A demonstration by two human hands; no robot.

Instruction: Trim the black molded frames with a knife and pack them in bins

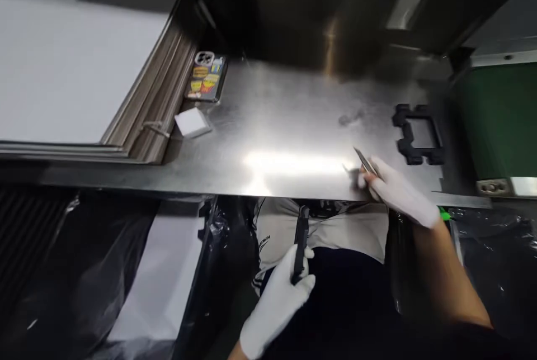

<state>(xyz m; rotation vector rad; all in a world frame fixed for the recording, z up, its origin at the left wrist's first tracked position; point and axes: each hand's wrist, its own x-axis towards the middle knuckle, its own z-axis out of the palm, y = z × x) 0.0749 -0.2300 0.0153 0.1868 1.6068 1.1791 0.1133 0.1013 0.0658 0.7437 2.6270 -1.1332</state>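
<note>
My left hand [289,287], in a white glove, is closed around a black plastic part [301,237] seen nearly edge-on above my lap. The glove on my right hand [388,184] leaves some fingertips bare. Those fingers pinch a slim, pointed metal tool [366,161] over the front of the metal table [293,119]; whether it is a knife or tweezers I cannot tell. To the right of this hand, a black plastic frame [441,139] with lugs around a rectangular opening lies flat on the table.
A tall stack of grey-white sheets [71,69] occupies the table's left side. Beside it lie a phone in a stickered case [206,77] and a small white block [192,122]. A green surface [499,119] is at right. Plastic-lined bins [104,270] flank my legs below the table edge.
</note>
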